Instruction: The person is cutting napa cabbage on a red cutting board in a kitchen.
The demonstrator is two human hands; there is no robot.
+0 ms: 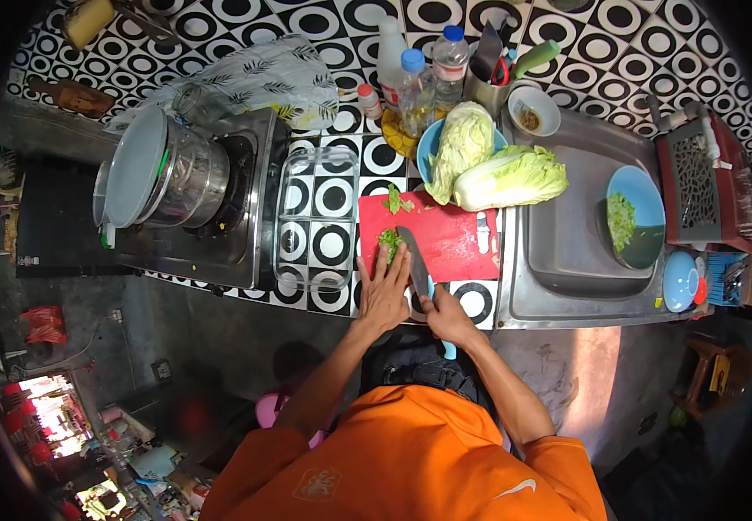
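Note:
My right hand point(449, 316) grips the light-blue handle point(450, 350) of a kitchen knife. Its dark broad blade point(415, 258) lies over a red cutting board point(444, 260), with the tip pointing away from me. Left of the blade, my left hand point(385, 290) rests with its fingers outstretched and apart. Its fingertips touch a small heap of chopped green leaves point(389, 239), partly hidden under them. Farther up the board are some loose green leaf pieces point(393, 199). Two heads of napa cabbage, one upright point(463, 146) and one on its side point(509, 179), lean on a blue bowl point(424, 153) behind the board.
Left of the board sits a rectangular glass dish point(283, 260), then a stove point(239, 254) bearing a large lidded metal pot point(193, 176). At right, a steel sink point(577, 241) holds a blue bowl point(642, 195) with cut greens point(620, 221). Bottles point(415, 91) and a utensil holder point(485, 94) stand behind.

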